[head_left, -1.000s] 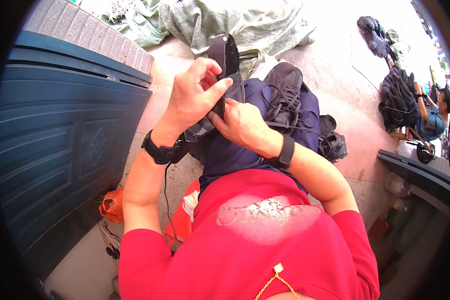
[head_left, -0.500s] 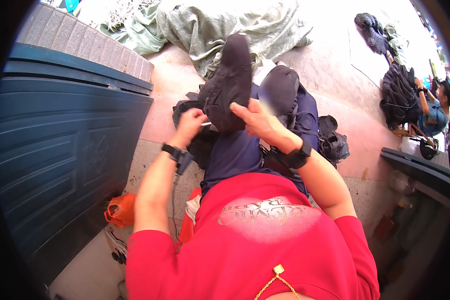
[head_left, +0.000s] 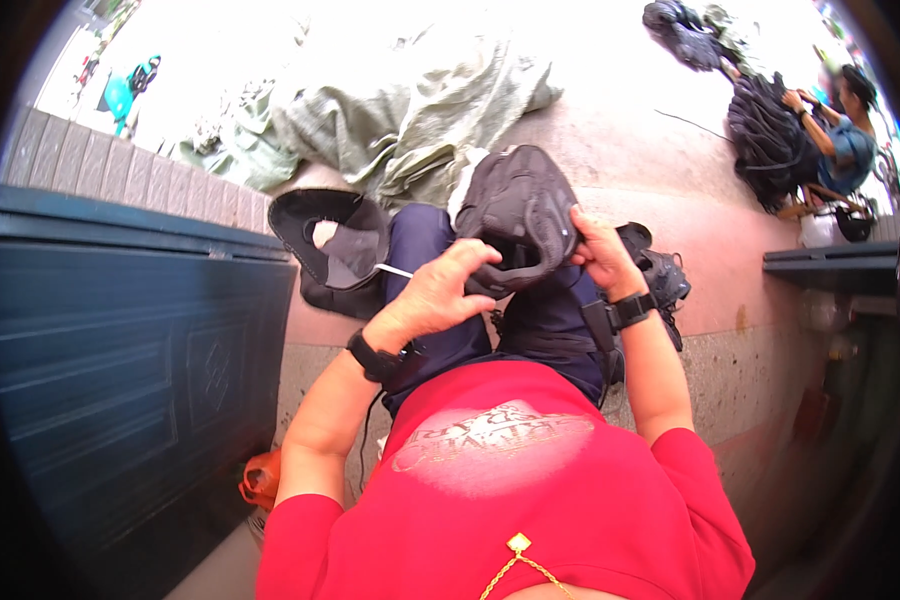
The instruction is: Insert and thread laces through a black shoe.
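Note:
A black shoe upper (head_left: pixel 515 215) rests above my right knee, its dark opening turned toward me. My right hand (head_left: pixel 605 255) grips its right side, thumb on top and fingers curled beneath. At the opening's left edge is my left hand (head_left: pixel 440 290), thumb and forefinger bent around the rim. A thin white stick (head_left: pixel 395 271) juts out to the left from under that hand, apparently held in it; its other end is hidden. Beside my left knee lies another black shoe piece (head_left: pixel 332 235), its hollow inside showing.
More black shoes (head_left: pixel 662 280) lie right of my legs. Grey-green sacking (head_left: pixel 410 120) is heaped ahead. A blue panelled door (head_left: pixel 140 370) stands at left, with an orange bag (head_left: pixel 261 478) near it. At far right a person (head_left: pixel 845 140) sits by a dark pile of shoes (head_left: pixel 770 140).
The shoe my right hand held upright in the middle no longer stands there; that hand now grips a shoe farther right. My left hand has come rightward to this shoe's opening. The view has shifted.

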`<state>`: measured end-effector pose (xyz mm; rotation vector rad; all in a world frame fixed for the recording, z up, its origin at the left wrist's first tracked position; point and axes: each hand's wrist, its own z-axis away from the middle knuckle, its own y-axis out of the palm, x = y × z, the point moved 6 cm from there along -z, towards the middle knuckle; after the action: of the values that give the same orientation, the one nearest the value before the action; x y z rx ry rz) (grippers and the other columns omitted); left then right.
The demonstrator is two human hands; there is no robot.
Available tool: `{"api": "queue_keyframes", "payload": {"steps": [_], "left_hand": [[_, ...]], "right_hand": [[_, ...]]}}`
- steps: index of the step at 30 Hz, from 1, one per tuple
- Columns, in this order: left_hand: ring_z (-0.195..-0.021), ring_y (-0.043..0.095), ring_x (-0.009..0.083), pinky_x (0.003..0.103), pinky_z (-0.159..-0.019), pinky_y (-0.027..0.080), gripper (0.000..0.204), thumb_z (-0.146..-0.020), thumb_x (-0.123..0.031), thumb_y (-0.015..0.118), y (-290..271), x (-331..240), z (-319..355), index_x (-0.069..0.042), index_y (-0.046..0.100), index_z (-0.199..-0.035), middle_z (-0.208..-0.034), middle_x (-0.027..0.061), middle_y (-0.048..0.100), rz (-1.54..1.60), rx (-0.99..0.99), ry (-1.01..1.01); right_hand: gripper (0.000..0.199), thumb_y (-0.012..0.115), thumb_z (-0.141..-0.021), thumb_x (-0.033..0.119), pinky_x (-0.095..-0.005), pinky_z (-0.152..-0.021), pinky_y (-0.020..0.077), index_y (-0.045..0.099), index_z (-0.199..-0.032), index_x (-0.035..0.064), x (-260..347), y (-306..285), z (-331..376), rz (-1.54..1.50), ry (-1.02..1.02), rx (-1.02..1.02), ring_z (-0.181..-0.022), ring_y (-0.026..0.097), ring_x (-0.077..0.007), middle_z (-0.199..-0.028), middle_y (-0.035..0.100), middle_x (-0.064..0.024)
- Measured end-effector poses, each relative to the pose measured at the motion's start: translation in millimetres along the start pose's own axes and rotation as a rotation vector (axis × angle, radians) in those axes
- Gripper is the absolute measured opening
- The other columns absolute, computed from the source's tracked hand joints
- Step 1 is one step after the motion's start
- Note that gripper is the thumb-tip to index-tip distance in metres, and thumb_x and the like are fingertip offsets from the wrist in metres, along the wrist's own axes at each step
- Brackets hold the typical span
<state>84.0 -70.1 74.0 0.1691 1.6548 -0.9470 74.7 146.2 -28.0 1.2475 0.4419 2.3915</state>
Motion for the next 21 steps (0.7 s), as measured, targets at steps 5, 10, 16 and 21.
{"api": "queue_keyframes", "payload": {"steps": [5, 10, 16, 21], "left_hand": [[-0.083, 0.053, 0.0324, 0.04, -0.071, 0.044, 0.037, -0.069, -0.021, 0.066, 36, 15, -10, -0.009, 0.052, -0.101, -0.095, 0.0105, 0.054, -0.457, 0.152, -0.009], [-0.075, 0.054, 0.0333, 0.039, -0.065, 0.044, 0.03, -0.071, -0.016, 0.064, 13, 11, 9, -0.009, 0.054, -0.099, -0.086, 0.0119, 0.055, -0.538, -0.087, 0.007], [-0.076, 0.054, 0.033, 0.039, -0.066, 0.044, 0.033, -0.071, -0.012, 0.064, 10, 10, 9, -0.003, 0.054, -0.101, -0.089, 0.0138, 0.055, -0.395, -0.25, -0.019], [-0.073, 0.052, 0.0316, 0.038, -0.065, 0.043, 0.033, -0.067, -0.011, 0.066, 17, 7, 21, -0.007, 0.054, -0.098, -0.088, 0.011, 0.054, -0.503, 0.061, 0.105]], "right_hand": [[0.018, 0.051, -0.087, 0.027, -0.0208, -0.036, 0.0294, 0.054, -0.081, 0.0105, 5, -4, 7, 0.003, -0.064, -0.032, -0.036, 0.03, -0.0043, -0.053, 0.047, 0.0034], [0.012, 0.052, -0.082, 0.015, -0.0209, -0.033, 0.0277, 0.058, -0.084, 0.0046, 50, -92, 47, 0.126, -0.438, -0.726, -0.037, 0.029, -0.0046, -0.071, 0.056, -0.0012], [0.02, 0.047, -0.083, 0.022, -0.0224, -0.038, 0.0313, 0.053, -0.083, 0.0036, -47, 3, 65, -0.099, 0.321, -0.032, -0.045, 0.035, -0.0089, -0.08, 0.054, -0.0073], [0.046, 0.029, -0.088, 0.051, -0.0346, -0.052, 0.0463, 0.049, -0.098, 0.0108, -163, 33, 10, -0.564, 0.543, -0.157, -0.047, 0.039, -0.0143, -0.071, 0.05, -0.0032]]}}
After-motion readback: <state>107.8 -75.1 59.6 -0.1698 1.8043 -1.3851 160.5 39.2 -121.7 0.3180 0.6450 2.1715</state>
